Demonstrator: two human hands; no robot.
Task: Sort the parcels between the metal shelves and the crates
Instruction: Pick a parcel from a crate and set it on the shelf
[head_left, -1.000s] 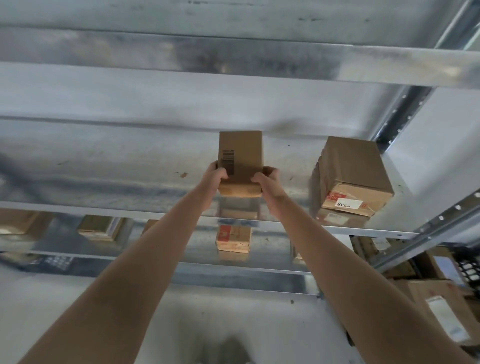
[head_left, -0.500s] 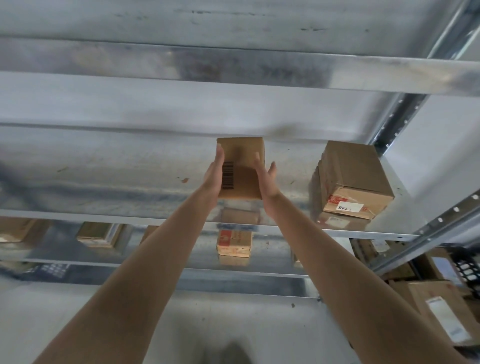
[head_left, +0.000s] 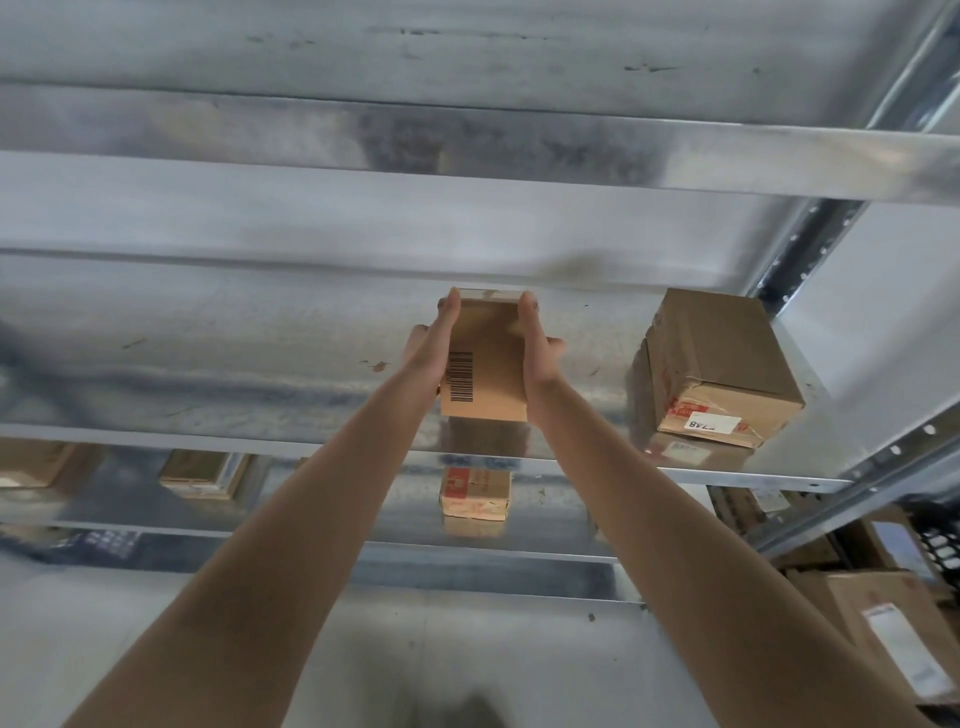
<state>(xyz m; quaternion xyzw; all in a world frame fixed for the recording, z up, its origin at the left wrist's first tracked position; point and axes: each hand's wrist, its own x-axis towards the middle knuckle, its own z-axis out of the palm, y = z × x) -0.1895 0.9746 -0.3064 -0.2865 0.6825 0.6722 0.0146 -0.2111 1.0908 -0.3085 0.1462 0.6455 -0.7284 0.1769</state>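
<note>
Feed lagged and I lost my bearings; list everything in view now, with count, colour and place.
Barcoded parcel: one, brown, on the shelf between both hands.
Larger box: one, brown, white label, same shelf, right.
Metal shelves: several tiers, grey, across the view.
Lower-shelf parcels: at least three, brown, tier below.
Stacked parcels: count unclear, brown, lower right.
Left hand: one, flat against the parcel's left side.
Right hand: one, flat against its right side.

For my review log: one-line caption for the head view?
Left hand and right hand press the sides of a barcoded parcel on the metal shelf, larger labelled box alongside.
</note>
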